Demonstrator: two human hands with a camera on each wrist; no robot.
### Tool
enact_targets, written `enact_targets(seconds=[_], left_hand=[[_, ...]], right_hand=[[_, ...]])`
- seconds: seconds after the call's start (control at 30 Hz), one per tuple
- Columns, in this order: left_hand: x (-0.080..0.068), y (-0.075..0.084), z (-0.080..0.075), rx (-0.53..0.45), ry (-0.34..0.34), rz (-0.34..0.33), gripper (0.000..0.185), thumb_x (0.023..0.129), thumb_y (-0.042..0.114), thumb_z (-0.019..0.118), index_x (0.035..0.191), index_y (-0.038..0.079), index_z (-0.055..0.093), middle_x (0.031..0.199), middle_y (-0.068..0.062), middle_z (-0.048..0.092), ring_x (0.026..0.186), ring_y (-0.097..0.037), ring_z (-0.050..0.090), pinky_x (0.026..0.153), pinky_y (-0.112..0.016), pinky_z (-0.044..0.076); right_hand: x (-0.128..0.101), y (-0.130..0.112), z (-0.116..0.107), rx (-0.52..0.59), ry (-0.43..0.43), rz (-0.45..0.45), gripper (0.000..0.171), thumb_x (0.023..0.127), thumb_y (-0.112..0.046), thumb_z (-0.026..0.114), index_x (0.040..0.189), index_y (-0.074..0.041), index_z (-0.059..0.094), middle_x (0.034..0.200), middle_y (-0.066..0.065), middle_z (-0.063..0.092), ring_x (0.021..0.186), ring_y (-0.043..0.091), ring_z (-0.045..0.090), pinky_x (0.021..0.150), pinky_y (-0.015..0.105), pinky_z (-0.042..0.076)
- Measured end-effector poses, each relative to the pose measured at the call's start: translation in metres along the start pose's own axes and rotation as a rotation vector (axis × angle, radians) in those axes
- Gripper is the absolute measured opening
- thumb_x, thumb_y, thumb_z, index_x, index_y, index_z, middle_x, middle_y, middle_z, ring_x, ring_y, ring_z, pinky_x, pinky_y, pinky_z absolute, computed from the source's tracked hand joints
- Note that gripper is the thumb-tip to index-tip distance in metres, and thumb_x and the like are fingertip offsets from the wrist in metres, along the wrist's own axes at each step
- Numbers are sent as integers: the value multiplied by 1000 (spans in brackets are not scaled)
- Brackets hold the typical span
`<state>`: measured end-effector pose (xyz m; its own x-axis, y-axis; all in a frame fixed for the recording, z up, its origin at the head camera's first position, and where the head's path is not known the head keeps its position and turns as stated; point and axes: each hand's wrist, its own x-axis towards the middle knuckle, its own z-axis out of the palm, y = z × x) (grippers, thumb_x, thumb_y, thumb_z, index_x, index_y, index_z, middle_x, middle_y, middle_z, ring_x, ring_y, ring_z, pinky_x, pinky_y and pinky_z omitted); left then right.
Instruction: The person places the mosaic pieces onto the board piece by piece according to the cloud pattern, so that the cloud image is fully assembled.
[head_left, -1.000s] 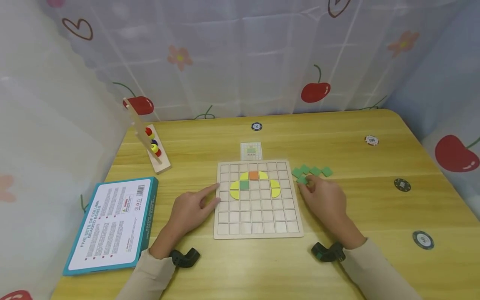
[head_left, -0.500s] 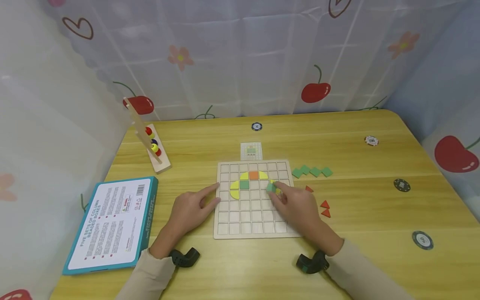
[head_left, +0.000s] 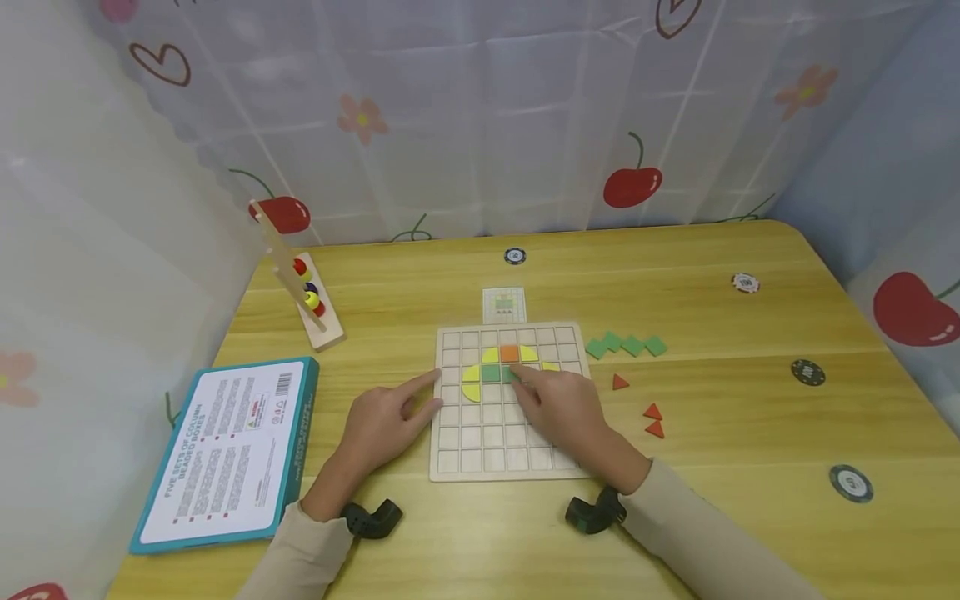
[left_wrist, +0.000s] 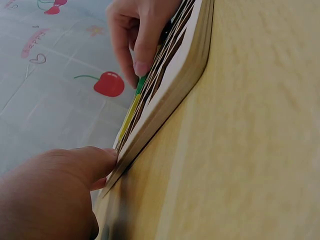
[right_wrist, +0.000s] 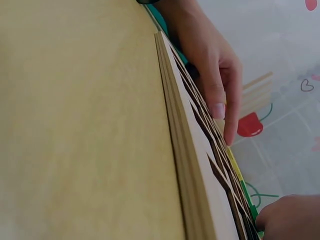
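A wooden grid board lies on the table with yellow quarter-round pieces, an orange square and a green square set in its upper rows. My right hand reaches over the board and pinches a green square tile at the cell just right of the seated green square; the left wrist view shows its fingertips on the tile's edge. With straight fingers, my left hand rests against the board's left edge.
Three green squares and three red triangles lie right of the board. A pattern card sits behind it. A teal box and a bead rack stand at left. Poker chips are scattered around.
My right hand took a green tile from the row at right and carried it left over the board to the cell beside the green square. The left hand stayed put.
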<state>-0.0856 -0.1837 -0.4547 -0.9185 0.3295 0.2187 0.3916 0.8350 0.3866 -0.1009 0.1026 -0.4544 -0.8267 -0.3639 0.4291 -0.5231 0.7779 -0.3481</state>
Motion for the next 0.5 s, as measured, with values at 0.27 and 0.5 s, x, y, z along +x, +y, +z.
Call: enact_targets(seconds=[0.27,0.5], left_hand=[[0,1,0,4,29,18,44,97,42,70,136,23,69,50,15,33,43,-1,24,46,-24,22],[-1,2,1,-2,18,5,43,97,41,70,136,23,68,50,15,34,43,-1,25,46,-25,23]], right_hand=[[-2,1,2,23,51,-6,22,93,-19,76,115,-16,80,84,4,77,52,3,49,41,21,28],[-3,1,1,31,51,4,21,92,-19,77,113,-15,81,92,5,78,55,3,53,41,21,28]])
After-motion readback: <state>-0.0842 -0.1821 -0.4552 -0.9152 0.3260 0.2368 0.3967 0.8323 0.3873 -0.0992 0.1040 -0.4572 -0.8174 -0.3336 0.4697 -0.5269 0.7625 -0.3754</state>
